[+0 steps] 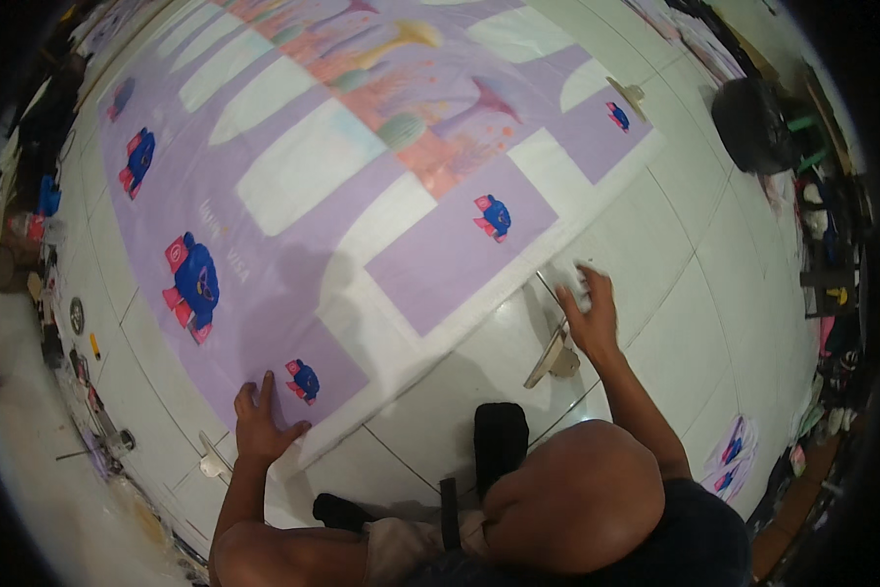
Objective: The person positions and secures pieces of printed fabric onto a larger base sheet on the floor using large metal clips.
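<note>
My left hand rests with fingers spread on the near left corner of a large purple printed sheet, beside a small blue-and-pink figure. The sheet lies on the floor over a white layer whose border shows along the near edge. My right hand is off the sheet's near edge, above the tiles, thumb and fingers apart. A pale blur shows between its fingers and a thin dark line runs by the thumb; I cannot make out either. Just below this hand lies a flat silvery metal piece with a rounded end.
Similar metal pieces lie by the sheet's near left corner and far right corner. A black seat or bag stands at the right. A folded printed cloth lies lower right. Clutter lines both walls; my knee is close below.
</note>
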Motion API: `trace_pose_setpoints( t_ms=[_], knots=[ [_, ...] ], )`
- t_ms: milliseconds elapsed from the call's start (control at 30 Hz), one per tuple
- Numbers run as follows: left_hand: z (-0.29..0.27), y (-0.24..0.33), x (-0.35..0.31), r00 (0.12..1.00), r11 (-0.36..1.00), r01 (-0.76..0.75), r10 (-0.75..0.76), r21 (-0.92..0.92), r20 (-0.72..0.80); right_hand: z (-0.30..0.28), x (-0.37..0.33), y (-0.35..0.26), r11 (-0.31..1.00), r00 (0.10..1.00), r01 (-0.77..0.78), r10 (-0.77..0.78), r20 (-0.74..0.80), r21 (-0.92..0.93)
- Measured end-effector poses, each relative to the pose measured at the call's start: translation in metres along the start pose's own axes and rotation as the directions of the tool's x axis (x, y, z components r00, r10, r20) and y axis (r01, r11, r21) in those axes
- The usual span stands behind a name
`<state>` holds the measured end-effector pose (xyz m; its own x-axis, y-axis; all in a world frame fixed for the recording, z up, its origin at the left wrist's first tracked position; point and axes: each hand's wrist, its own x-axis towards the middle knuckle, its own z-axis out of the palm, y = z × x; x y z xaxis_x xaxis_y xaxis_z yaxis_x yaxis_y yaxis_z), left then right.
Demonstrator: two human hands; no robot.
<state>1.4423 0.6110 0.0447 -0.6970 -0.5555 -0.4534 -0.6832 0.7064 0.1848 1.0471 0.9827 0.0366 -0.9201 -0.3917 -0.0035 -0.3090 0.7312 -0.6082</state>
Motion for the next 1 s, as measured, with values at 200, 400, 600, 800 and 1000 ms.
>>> trace_pose_setpoints(
  t_ms=[200,400,600,800,1000],
  knots=[
    [0.004,0.001,-0.004,1.000,1.000,0.003,-0.003,0.004,-0.018,-0.026,-0.109,0.022,0.913,0.884,-0.363,0.401,0.238,-0.188],
    [0.007,0.001,0.002,0.995,0.997,-0.076,0.075,-0.023,-0.066,0.017,-0.140,0.080,0.807,0.816,-0.573,0.546,0.188,0.142],
    [0.007,0.000,0.000,0.999,1.000,-0.005,0.006,0.007,-0.035,0.009,-0.105,0.046,0.862,0.857,-0.504,0.490,0.163,0.059],
    [0.007,-0.006,-0.004,0.998,0.999,-0.024,0.026,0.021,-0.064,0.011,-0.087,0.001,0.932,0.922,-0.360,0.363,0.132,-0.049],
    [0.001,0.004,-0.001,1.000,0.999,0.013,-0.012,0.044,-0.014,0.001,-0.067,0.032,0.947,0.904,-0.228,0.292,0.311,-0.227]
  ],
)
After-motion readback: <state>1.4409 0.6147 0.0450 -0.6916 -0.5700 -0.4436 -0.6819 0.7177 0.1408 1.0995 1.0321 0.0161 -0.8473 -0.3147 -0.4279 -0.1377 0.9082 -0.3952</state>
